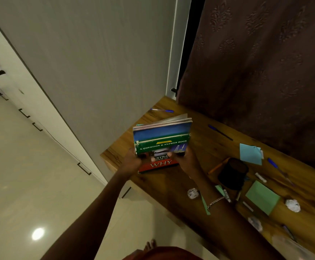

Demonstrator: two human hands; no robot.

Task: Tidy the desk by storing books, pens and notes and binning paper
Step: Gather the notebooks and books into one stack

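A stack of books (162, 136) sits tilted above the left end of the wooden desk (171, 184), with a green question-and-answer book facing me and a red "WHY" book (158, 164) lowest. My left hand (133, 160) grips the stack's left side and my right hand (185, 160) grips its right side. Blue pens (162, 110) (220, 132) (274, 164) lie on the desk. A blue note (250, 153) and a green note pad (262, 197) lie to the right. Crumpled paper balls (193, 193) (292, 205) (255, 223) are scattered on the desk.
A black pen cup (231, 173) stands right of my right wrist, with an orange pencil (217, 167) beside it. A dark curtain (256, 62) hangs behind the desk. White cabinets with black handles (84, 168) line the left, over a glossy tiled floor (21, 184).
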